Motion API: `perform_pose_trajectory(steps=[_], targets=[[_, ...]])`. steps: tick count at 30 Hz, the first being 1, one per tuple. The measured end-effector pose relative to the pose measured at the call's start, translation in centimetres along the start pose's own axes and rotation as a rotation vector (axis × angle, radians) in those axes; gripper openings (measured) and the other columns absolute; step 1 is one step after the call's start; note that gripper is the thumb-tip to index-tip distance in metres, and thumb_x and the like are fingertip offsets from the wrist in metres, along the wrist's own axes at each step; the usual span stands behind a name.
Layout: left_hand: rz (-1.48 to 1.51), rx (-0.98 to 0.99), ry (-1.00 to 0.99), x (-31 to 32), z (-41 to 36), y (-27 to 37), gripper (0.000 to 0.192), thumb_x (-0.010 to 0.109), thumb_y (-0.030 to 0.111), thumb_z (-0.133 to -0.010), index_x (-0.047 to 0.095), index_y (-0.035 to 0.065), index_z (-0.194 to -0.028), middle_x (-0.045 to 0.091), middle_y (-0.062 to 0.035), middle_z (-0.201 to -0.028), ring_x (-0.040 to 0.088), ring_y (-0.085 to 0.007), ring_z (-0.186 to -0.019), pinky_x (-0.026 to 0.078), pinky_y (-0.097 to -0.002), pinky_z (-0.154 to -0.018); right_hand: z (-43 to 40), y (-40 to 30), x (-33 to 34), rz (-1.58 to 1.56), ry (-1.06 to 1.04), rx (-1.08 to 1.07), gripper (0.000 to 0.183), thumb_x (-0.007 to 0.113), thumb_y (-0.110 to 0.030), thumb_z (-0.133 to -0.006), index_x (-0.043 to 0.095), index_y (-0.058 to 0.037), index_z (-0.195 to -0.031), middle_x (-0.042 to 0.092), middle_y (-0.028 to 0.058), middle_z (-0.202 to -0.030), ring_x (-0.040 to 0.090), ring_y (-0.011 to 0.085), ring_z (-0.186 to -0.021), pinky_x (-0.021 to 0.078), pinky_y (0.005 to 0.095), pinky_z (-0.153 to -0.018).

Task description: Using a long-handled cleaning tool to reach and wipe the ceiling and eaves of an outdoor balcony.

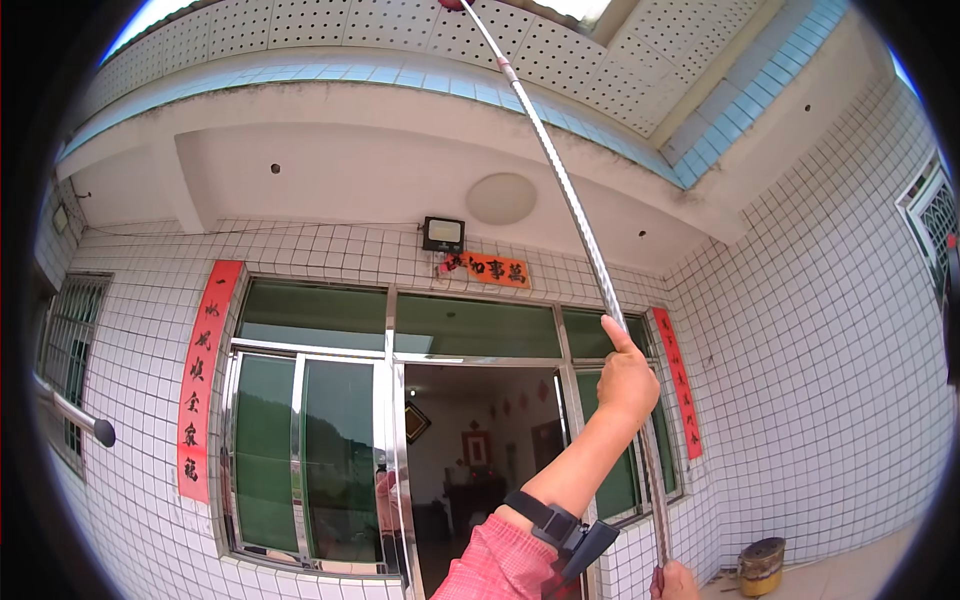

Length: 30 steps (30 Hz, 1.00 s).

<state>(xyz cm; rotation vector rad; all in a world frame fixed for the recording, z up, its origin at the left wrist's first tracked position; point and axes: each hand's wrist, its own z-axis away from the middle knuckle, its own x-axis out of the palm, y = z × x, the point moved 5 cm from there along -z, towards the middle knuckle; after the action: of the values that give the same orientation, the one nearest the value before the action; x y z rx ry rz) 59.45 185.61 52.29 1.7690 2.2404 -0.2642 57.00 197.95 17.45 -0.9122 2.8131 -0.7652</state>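
A long silver telescopic metal pole (564,176) rises from the lower right to the top of the view, leaning left. Its upper tip reaches a small red object (452,4), cut off by the picture's edge. Raised high, my left hand (628,379) wraps the middle of the pole, its index finger extended along it. A pink checked sleeve and a black strap with a dark device are on that arm. Lower down, my right hand (677,581) is closed round the pole near the bottom edge, only partly in view.
Overhead are perforated ceiling panels (375,26) and a blue-tiled beam. A floodlight (444,234) hangs above glass sliding doors (341,457) and an open doorway. Red paper banners flank the doors. A yellow-and-brown bucket (761,568) stands at lower right; a metal rod end (94,427) is at left.
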Motion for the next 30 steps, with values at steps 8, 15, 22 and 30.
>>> perform_pose_trajectory(steps=[8,15,22,30], targets=[[0.008,0.079,0.13,-4.6,2.4,-2.6,0.084,0.052,0.015,-0.08,-0.007,-0.0067,-0.136,0.046,-0.0271,-0.116,0.056,-0.0393,-0.093,0.046,-0.0465,-0.079,2.1,-2.4,4.4,-0.362,-0.224,0.336,0.055,0.024,-0.052,-0.092,0.041,-0.0098,-0.06,0.038,0.0015,-0.042,0.035,0.0108,-0.032,0.0271,0.0245,-0.03],[-0.079,0.087,0.368,-11.0,0.4,-4.2,0.084,0.055,0.012,-0.077,0.0,-0.0041,-0.138,0.045,-0.0218,-0.12,0.051,-0.0343,-0.105,0.041,-0.045,-0.082,-0.3,-9.4,8.2,-0.45,-0.402,0.319,0.052,0.025,-0.043,-0.093,0.045,-0.0073,-0.062,0.04,0.0026,-0.045,0.037,0.0132,-0.032,0.0297,0.0261,-0.033],[-0.186,0.0,0.354,-14.0,-1.5,-5.5,0.084,0.053,0.011,-0.078,-0.005,-0.0041,-0.137,0.047,-0.0248,-0.117,0.054,-0.037,-0.101,0.042,-0.044,-0.087,-2.3,-8.9,10.8,-0.677,-0.441,0.253,0.036,0.042,-0.036,-0.093,0.046,-0.0037,-0.078,0.042,0.0008,-0.059,0.042,0.0087,-0.049,0.0346,0.0225,-0.043],[-0.122,0.027,0.268,-8.6,-1.2,-4.7,0.084,0.052,0.011,-0.078,-0.006,-0.0053,-0.136,0.047,-0.0285,-0.113,0.056,-0.0389,-0.094,0.043,-0.045,-0.084,-1.4,-5.0,8.9,-0.482,-0.213,0.197,0.036,0.04,-0.036,-0.093,0.046,-0.004,-0.078,0.044,0.0018,-0.059,0.042,0.0082,-0.047,0.0342,0.0232,-0.042]])
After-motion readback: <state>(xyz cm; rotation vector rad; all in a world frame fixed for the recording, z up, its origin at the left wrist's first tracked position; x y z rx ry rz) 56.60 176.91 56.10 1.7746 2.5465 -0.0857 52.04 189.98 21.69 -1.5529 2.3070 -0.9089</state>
